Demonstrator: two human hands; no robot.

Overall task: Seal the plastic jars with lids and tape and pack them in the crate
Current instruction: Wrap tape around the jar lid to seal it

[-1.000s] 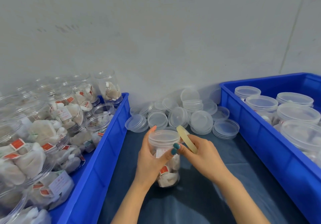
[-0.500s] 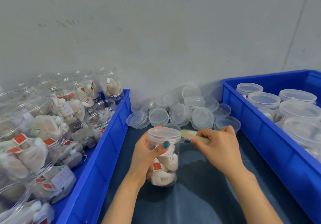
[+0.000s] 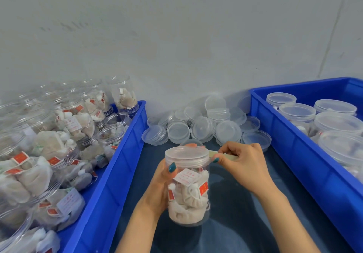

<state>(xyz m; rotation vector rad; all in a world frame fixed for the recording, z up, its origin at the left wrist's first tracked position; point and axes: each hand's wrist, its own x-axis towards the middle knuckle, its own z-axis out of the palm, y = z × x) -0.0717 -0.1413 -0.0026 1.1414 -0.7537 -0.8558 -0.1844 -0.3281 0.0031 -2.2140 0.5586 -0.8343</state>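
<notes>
- The jar (image 3: pixel 188 193) sits in the lower centre of the frame, over the dark table (image 3: pixel 245 229); whether its base rests there I cannot tell; the left hand (image 3: pixel 161 182) is wrapped round its body, thumb across the front.
- The right hand (image 3: pixel 245 166) pinches the tape roll (image 3: pixel 227 156), whose end meets the right side of the lid (image 3: pixel 186 151).
- Risk: the tape could land only on the lid and miss the seam, since the roll sits high on the rim; the seal would then be useless.
- Risk: the jar could turn or tip under the pull of the tape if the left hand's hold is loose; the tape could wrinkle or stick to itself.
- Risk: an elbow could knock the loose lids (image 3: pixel 202 129) or the right crate (image 3: pixel 290 140).
- Compared with a second ago, the roll has come down from a raised tilt beside the lid to lie level against it; the left hand's grasp looks unchanged.
</notes>
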